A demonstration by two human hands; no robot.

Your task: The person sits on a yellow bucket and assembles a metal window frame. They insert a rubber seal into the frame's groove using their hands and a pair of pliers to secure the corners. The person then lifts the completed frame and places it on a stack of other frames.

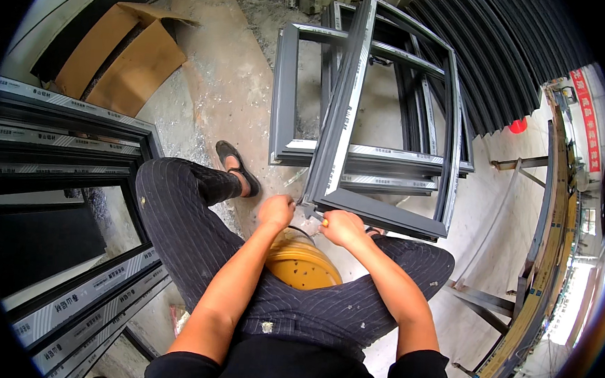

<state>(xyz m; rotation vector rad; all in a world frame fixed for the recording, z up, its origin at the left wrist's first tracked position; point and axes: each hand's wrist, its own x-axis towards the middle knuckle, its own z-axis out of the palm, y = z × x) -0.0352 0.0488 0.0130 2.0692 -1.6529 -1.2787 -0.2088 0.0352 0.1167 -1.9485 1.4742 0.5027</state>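
A grey window frame (351,116) with protective film strips leans over a stack of similar frames (301,86) in front of me. At its near-left corner my left hand (277,211) is closed, fingers pinched on something too small to make out. Just right of that corner, my right hand (343,228) is wrapped round a small tool (325,222) with a yellow part showing; its kind is unclear. Small grey metal (309,211) shows between the hands, below the corner. Under my hands, between my thighs, sits a yellow bucket (303,268).
More dark frames (81,109) are piled at my left. Cardboard (128,63) lies at the far left, and black ribbed profiles (494,55) lie at the far right. A metal rack (494,312) with long profiles stands at my right. Debris is scattered on the floor (220,61).
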